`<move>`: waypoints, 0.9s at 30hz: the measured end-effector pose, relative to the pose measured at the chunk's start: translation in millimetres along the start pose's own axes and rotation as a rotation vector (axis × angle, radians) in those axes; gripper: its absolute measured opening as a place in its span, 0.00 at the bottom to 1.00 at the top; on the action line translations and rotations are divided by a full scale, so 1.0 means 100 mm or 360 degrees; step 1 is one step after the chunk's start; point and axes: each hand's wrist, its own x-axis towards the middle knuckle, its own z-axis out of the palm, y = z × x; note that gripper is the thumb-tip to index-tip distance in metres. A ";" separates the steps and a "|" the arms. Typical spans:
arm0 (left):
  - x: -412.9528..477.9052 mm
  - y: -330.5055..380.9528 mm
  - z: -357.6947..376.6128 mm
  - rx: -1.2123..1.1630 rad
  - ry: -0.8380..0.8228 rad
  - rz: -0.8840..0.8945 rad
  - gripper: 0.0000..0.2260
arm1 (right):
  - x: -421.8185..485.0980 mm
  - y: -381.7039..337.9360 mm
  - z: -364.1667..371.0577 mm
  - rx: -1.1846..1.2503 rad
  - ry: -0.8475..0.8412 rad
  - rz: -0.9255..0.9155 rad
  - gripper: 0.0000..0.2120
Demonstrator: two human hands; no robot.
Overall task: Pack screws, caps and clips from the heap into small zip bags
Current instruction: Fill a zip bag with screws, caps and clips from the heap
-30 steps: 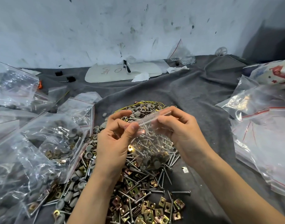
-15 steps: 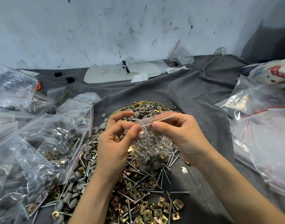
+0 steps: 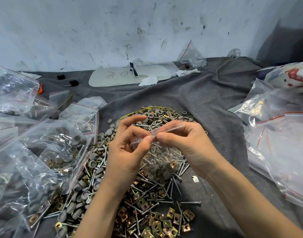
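Note:
A small clear zip bag (image 3: pixel 162 160) holding screws, grey caps and a brass clip hangs between my hands above the heap (image 3: pixel 147 200). My left hand (image 3: pixel 128 152) pinches the bag's zip strip between thumb and forefinger at its left part. My right hand (image 3: pixel 186 143) pinches the same strip just to the right, thumb tips almost touching. The heap of silver screws, grey round caps and brass square clips spreads on the grey cloth (image 3: pixel 207 107) under and in front of my hands.
Filled zip bags (image 3: pixel 44 152) pile up at the left. Larger clear bags (image 3: pixel 281 143) lie at the right. A white board (image 3: pixel 130 77) and a small bag (image 3: pixel 192 55) sit by the back wall.
My thumbs have slid toward each other along the zip strip and now meet near its middle. The bag hangs a little lower and to the right.

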 end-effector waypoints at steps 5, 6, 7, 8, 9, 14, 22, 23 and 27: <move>-0.02 -0.04 0.02 0.0006 -0.0066 0.0002 0.09 | -0.01 -0.02 0.04 -0.0037 0.0015 -0.0062 0.07; -0.01 -0.04 0.02 -0.0003 -0.0066 0.0001 0.09 | -0.02 -0.03 0.05 -0.0067 -0.0009 -0.0077 0.09; 0.00 -0.05 0.01 -0.0015 -0.0067 0.0000 0.09 | -0.03 -0.04 0.05 -0.0096 -0.0037 -0.0088 0.10; 0.00 -0.05 0.00 -0.0020 -0.0069 0.0001 0.10 | -0.03 -0.05 0.06 -0.0127 -0.0070 -0.0095 0.10; 0.01 -0.06 -0.01 -0.0017 -0.0072 0.0000 0.11 | -0.04 -0.06 0.07 -0.0158 -0.0097 -0.0100 0.11; 0.00 -0.07 -0.01 -0.0067 -0.0101 -0.0042 0.11 | -0.04 -0.05 0.07 -0.0200 -0.0086 -0.0132 0.12; 0.01 -0.06 -0.03 -0.0176 -0.0067 -0.0061 0.06 | 0.00 0.07 -0.03 -0.0077 0.0006 -0.0080 0.03; 0.01 -0.06 -0.03 -0.0173 -0.0086 -0.0059 0.06 | 0.01 0.08 -0.03 -0.0077 0.0007 -0.0085 0.03; 0.02 -0.09 -0.05 -0.0302 -0.0140 -0.0102 0.08 | 0.01 0.08 -0.08 -0.0043 0.0066 -0.0065 0.06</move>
